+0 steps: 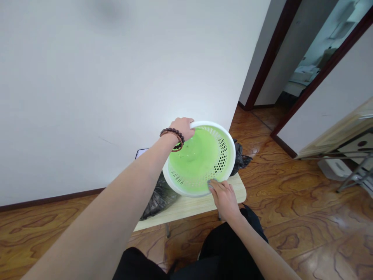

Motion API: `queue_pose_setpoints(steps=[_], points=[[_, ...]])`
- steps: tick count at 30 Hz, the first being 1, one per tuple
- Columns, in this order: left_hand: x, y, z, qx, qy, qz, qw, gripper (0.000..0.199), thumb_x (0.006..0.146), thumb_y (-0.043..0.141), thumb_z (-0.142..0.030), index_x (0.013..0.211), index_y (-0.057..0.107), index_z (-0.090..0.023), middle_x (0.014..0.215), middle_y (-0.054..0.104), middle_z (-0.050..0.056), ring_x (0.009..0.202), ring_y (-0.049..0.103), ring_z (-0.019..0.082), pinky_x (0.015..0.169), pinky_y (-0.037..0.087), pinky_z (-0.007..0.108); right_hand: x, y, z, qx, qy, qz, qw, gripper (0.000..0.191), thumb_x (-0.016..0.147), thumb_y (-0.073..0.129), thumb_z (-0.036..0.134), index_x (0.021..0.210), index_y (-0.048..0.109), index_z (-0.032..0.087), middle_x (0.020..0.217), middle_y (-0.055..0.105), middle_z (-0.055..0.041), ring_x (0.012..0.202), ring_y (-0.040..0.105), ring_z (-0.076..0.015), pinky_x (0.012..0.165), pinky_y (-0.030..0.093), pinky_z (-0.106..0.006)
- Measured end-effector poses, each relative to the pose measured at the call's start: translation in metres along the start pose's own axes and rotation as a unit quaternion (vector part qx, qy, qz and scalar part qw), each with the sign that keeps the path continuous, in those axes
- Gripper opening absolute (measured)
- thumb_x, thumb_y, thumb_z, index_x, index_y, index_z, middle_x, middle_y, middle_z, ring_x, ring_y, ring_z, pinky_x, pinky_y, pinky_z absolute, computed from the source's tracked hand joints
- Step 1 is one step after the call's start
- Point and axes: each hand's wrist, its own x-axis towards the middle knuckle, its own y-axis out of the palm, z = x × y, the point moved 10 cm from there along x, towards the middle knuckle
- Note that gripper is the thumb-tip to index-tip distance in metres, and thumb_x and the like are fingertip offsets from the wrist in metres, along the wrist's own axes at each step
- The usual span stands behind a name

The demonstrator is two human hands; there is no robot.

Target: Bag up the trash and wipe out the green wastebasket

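Note:
A round plastic colander with a white rim and light green inside tilts toward me above a narrow pale bench. My left hand, with dark beads at its wrist, is closed around the far-left rim. At the near rim is my right hand, its fingers pinched together against the inner wall. A small greyish bit shows at those fingertips; what it is I cannot make out. Dark specks lie inside the green bottom. Black plastic bags rest on the bench, partly hidden behind the colander.
The pale bench stands by a white wall on wood-patterned floor. A phone-like device peeks out behind my left forearm. My black-clad legs are close below. To the right are a doorway, a white container and metal legs.

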Motion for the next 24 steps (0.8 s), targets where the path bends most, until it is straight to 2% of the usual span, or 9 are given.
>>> queue_pose_setpoints(steps=[3,6,8,12,14,19,21,24], points=[[0.0,0.001,-0.002,-0.003,0.002,0.0,1.0,0.033,0.073,0.042,-0.038,0.099,0.059,-0.025,0.081,0.062,0.005,0.069,0.055,0.019,0.059,0.04,0.029,-0.001,-0.003,-0.006,-0.006,0.031,-0.023,0.999,0.027,0.088,0.039,0.023,0.106,0.058,0.022,0.112,0.059,-0.0035,0.098,0.049,-0.0211,0.083,0.036,-0.037],[0.0,-0.001,-0.003,-0.001,-0.001,-0.002,1.0,0.034,0.072,0.044,-0.036,0.1,0.059,-0.023,0.084,0.062,0.007,0.073,0.056,0.021,0.062,0.041,0.03,-0.004,0.008,0.016,0.047,-0.01,0.009,0.999,0.028,0.089,0.037,0.021,0.108,0.057,0.023,0.112,0.058,-0.002,0.098,0.05,-0.0173,0.085,0.038,-0.032],[0.0,-0.001,-0.004,-0.005,-0.003,0.001,1.0,0.034,0.072,0.045,-0.036,0.1,0.059,-0.023,0.085,0.062,0.008,0.074,0.056,0.021,0.063,0.041,0.031,-0.004,0.011,0.022,0.05,-0.03,0.024,0.998,0.028,0.089,0.037,0.021,0.11,0.056,0.023,0.113,0.058,-0.0013,0.097,0.05,-0.017,0.085,0.038,-0.031],[0.0,-0.001,-0.005,-0.014,-0.006,-0.003,1.0,0.033,0.073,0.044,-0.038,0.099,0.06,-0.024,0.083,0.063,0.007,0.074,0.057,0.021,0.062,0.042,0.031,-0.002,-0.003,0.0,-0.024,0.011,-0.022,0.999,0.027,0.088,0.039,0.023,0.107,0.058,0.022,0.112,0.059,-0.0041,0.097,0.05,-0.0208,0.084,0.038,-0.037],[0.0,-0.001,-0.006,-0.013,-0.003,-0.006,1.0,0.033,0.073,0.045,-0.038,0.098,0.06,-0.024,0.083,0.063,0.007,0.073,0.057,0.021,0.061,0.042,0.031,-0.002,-0.004,-0.001,-0.024,0.02,-0.037,0.999,0.028,0.088,0.038,0.023,0.105,0.059,0.022,0.112,0.059,-0.0053,0.098,0.05,-0.0214,0.084,0.037,-0.038],[0.001,-0.001,-0.006,-0.009,0.0,-0.004,1.0,0.034,0.071,0.046,-0.037,0.099,0.059,-0.023,0.083,0.063,0.007,0.072,0.057,0.021,0.061,0.043,0.031,-0.009,0.014,0.035,0.041,-0.041,0.011,0.998,0.032,0.09,0.033,0.021,0.114,0.054,0.022,0.119,0.054,-0.0043,0.104,0.049,-0.0191,0.086,0.037,-0.034],[0.0,-0.002,-0.004,-0.006,-0.005,-0.006,1.0,0.033,0.071,0.047,-0.037,0.098,0.06,-0.024,0.084,0.063,0.007,0.072,0.057,0.021,0.061,0.043,0.031,-0.008,0.012,0.029,0.025,-0.043,0.02,0.999,0.032,0.09,0.034,0.022,0.114,0.054,0.023,0.118,0.055,-0.0033,0.101,0.049,-0.0193,0.084,0.038,-0.034],[0.0,-0.002,-0.004,-0.007,-0.007,-0.009,1.0,0.031,0.071,0.045,-0.038,0.095,0.06,-0.024,0.082,0.064,0.006,0.07,0.057,0.021,0.059,0.042,0.03,-0.002,-0.003,-0.003,-0.032,-0.009,-0.004,0.999,0.029,0.089,0.037,0.023,0.11,0.057,0.023,0.116,0.057,-0.0033,0.096,0.05,-0.021,0.082,0.038,-0.037]])
